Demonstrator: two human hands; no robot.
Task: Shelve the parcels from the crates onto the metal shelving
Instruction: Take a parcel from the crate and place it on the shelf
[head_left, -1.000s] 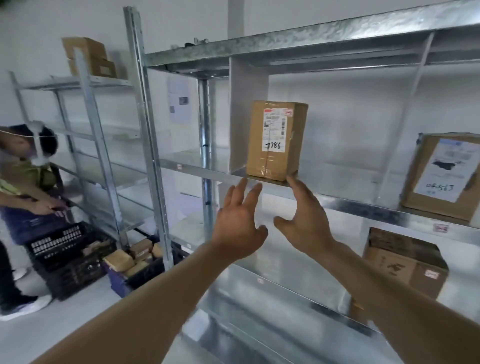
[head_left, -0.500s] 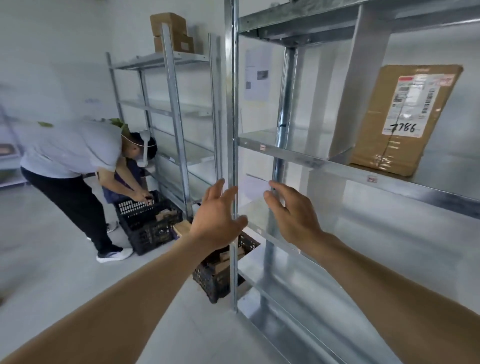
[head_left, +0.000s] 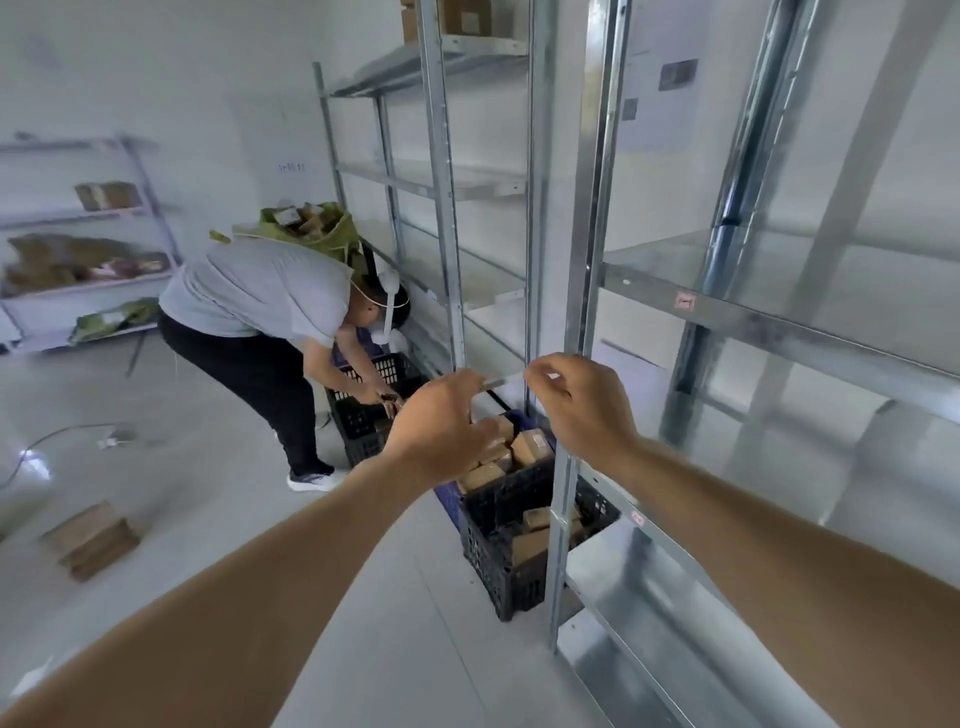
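Both my hands hang in the air in front of me and hold nothing. My left hand (head_left: 441, 426) has loosely bent fingers over a black crate (head_left: 524, 566) on the floor, which holds several brown cardboard parcels (head_left: 530, 447). My right hand (head_left: 582, 405), fingers loosely curled, is just in front of the upright post (head_left: 587, 270) of the metal shelving (head_left: 769, 322). The shelves in view on the right are bare.
Another person (head_left: 260, 317) bends over a second black crate (head_left: 374, 405) to the left. A further metal rack (head_left: 441, 176) carries boxes on top. Left wall shelving (head_left: 78, 280) holds parcels. A loose box (head_left: 91, 538) and a cable lie on the floor.
My view has swung left and down, away from the shelved parcel marked 7786, which has left the frame. Both hands dropped toward the crate and their fingers curled more.
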